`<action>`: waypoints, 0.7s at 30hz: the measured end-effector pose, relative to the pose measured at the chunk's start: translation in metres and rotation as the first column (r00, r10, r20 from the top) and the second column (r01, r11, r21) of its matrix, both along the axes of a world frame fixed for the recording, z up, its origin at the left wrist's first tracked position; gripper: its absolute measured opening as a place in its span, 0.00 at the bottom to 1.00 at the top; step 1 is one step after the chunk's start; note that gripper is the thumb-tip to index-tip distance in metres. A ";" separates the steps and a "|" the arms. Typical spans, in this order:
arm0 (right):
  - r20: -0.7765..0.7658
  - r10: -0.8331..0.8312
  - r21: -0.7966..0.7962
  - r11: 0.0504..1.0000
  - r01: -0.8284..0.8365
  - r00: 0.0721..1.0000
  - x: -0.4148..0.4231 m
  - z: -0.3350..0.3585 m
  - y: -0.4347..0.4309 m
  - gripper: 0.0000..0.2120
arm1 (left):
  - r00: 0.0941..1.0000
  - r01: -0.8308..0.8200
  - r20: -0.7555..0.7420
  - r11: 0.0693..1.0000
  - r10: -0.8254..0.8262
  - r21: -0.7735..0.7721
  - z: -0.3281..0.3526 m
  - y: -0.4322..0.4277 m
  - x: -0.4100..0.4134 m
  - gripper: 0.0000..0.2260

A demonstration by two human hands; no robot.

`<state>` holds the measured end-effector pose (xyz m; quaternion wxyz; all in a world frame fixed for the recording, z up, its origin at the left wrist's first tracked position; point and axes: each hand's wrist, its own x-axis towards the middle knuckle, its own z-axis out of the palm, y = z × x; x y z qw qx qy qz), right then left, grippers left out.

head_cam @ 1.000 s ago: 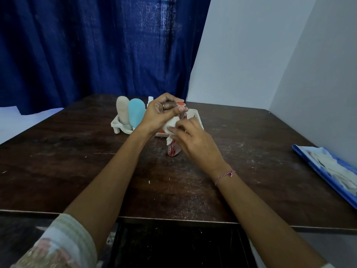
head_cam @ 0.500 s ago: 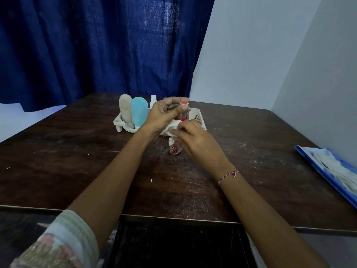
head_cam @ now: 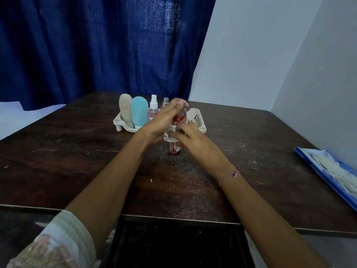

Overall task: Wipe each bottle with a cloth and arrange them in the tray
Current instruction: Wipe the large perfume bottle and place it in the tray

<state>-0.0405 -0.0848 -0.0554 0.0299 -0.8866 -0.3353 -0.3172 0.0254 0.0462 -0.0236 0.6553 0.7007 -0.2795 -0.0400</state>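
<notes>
As cloth [head_cam: 170, 136] wraps one bottle [head_cam: 175, 148], seemingly four stand in tray [head_cam: 197, 118].

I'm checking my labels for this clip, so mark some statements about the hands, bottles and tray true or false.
1. The red patterned bottle stands inside the white plastic tray. False: it is outside, in front of the tray.
2. The left hand grips that bottle's top. True.
3. The right hand holds a white cloth against the bottle. True.
4. The light blue tube lies flat outside the tray. False: it stands upright in it.
</notes>
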 end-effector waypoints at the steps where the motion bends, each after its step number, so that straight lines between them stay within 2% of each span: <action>1: -0.003 0.002 -0.005 1.000 -0.002 1.000 0.001 0.000 -0.001 0.21 | 1.000 0.003 -0.001 1.000 -0.003 0.005 0.000 0.001 0.002 0.12; 4: 0.027 -0.002 -0.009 1.000 0.002 1.000 0.003 0.000 -0.002 0.18 | 1.000 -0.006 -0.005 1.000 0.006 0.027 0.001 0.001 0.003 0.13; 9: 0.128 0.018 0.205 0.978 -0.045 0.992 -0.001 0.004 -0.003 0.11 | 0.993 -0.029 0.116 0.992 0.014 0.125 0.002 -0.004 -0.002 0.14; 11: 0.083 0.033 0.150 0.988 -0.045 0.996 0.000 0.002 -0.005 0.09 | 0.989 -0.056 0.141 0.988 0.035 0.147 0.001 -0.004 -0.001 0.12; 14: -0.068 0.057 -0.018 0.998 -0.058 0.996 0.003 -0.006 -0.001 0.07 | 0.989 -0.099 0.127 0.982 0.079 0.161 0.000 -0.001 0.000 0.11; 16: -0.035 0.056 -0.111 0.992 -0.060 0.998 0.005 -0.008 0.002 0.08 | 0.986 -0.130 0.126 0.975 0.108 0.182 -0.001 0.002 0.002 0.11; 17: 0.005 0.051 -0.109 0.993 -0.050 0.999 0.004 -0.007 0.002 0.09 | 0.985 -0.134 0.129 0.974 0.111 0.183 -0.001 0.003 0.002 0.11; 21: 0.146 0.018 0.129 0.991 -0.037 0.989 0.000 0.002 0.001 0.11 | 0.983 -0.122 0.162 0.972 0.089 0.201 0.000 0.001 -0.001 0.12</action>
